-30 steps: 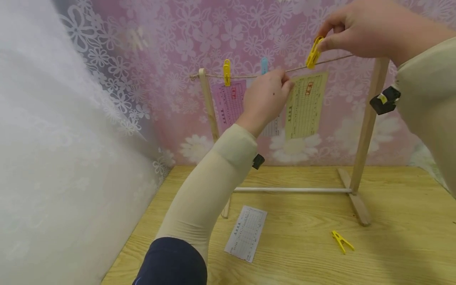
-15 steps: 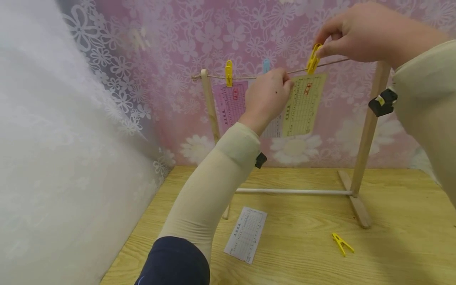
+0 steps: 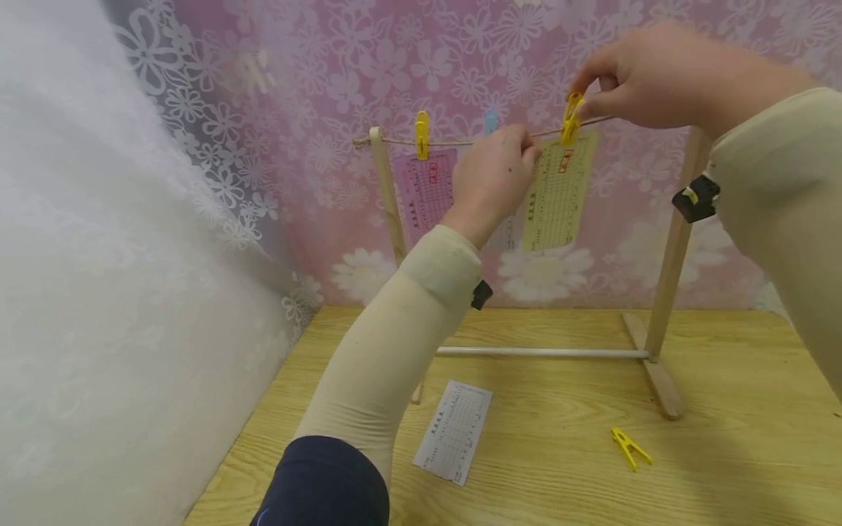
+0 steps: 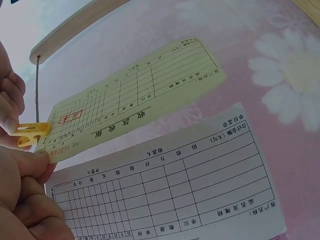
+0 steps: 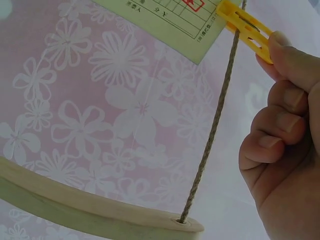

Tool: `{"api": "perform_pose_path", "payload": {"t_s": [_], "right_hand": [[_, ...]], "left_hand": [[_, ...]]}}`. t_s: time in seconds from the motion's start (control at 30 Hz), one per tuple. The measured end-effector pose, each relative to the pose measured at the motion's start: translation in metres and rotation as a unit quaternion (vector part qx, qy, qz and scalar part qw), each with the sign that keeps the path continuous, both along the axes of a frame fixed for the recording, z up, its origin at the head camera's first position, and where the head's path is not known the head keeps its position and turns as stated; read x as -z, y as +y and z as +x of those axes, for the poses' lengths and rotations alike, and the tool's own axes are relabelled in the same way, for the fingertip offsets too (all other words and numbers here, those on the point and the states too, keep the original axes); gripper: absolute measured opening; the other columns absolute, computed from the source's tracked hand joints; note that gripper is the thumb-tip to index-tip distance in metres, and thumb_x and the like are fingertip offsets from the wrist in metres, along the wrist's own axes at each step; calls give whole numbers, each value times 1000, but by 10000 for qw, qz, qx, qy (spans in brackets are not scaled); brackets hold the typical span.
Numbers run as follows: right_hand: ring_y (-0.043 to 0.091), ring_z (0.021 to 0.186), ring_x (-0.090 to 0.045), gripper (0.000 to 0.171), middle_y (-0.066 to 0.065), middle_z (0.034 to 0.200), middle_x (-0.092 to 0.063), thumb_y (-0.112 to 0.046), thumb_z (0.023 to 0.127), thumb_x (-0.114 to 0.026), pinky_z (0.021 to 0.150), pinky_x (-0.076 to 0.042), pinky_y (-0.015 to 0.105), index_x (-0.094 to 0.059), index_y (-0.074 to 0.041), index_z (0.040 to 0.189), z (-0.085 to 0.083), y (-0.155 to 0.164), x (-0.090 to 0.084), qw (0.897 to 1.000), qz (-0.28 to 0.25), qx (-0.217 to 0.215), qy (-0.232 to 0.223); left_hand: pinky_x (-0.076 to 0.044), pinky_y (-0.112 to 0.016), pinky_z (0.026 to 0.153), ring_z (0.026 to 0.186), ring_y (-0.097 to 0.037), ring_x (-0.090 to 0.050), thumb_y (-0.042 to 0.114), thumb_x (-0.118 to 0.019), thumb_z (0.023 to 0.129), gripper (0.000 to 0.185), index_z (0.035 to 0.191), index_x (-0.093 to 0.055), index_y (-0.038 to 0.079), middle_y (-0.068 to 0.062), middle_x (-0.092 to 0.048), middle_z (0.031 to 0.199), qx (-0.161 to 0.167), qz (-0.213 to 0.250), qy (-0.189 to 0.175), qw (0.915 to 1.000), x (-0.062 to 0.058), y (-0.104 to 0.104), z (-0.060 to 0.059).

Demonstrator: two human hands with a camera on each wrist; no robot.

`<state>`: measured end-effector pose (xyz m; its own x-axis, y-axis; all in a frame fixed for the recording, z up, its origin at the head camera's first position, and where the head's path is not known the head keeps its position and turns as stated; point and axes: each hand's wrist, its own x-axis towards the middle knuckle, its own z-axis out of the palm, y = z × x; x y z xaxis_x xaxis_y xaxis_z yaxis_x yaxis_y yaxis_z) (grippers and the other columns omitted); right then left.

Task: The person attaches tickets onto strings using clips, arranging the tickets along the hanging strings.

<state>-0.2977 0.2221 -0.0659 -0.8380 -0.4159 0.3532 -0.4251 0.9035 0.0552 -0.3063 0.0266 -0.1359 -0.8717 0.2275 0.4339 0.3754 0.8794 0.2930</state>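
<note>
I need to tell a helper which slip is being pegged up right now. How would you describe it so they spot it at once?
Find the wooden frame with a string across its top. Three slips hang there; it is the pale yellow slip nearest the right post, under the yellow peg pinched by the right hand. Its neighbours are white and pink.

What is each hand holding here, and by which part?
The right hand pinches the yellow plastic clothespin by its handle end; the left hand pinches the pale yellow paper slip at its top corner.

cream sleeves (image 3: 408,321) on both arms, black wrist clips (image 3: 696,199), navy upper sleeve (image 3: 322,482).
</note>
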Motion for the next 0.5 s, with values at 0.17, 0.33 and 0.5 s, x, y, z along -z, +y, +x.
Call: {"api": "perform_pose_path", "payload": {"t_s": [0.17,0.33,0.5], "right_hand": [[27,70,-46,47,12,84,-49,-34,105,-55,55,-40,38,-55,-3,140,3,-2,4,10000,38,-46,-73],[26,68,-45,48,12,84,-49,-36,106,-53,52,-39,37,-54,-5,142,6,-1,7,9999,-50,-78,-81],[27,68,-45,49,12,84,-49,-35,106,-53,53,-39,37,-54,-4,144,8,1,8,9999,-125,-97,-63]], "left_hand": [[-46,-27,66,78,-8,-57,42,-46,108,23,114,-63,28,12,-63,93,18,-99,88,9999,3,-3,0],[-46,-27,65,78,-9,-57,43,-47,107,22,114,-62,28,11,-63,93,44,-131,41,9999,3,-3,0],[-46,-27,64,75,-9,-56,44,-47,107,23,115,-62,28,11,-63,89,82,-110,27,9999,4,-2,1]]}}
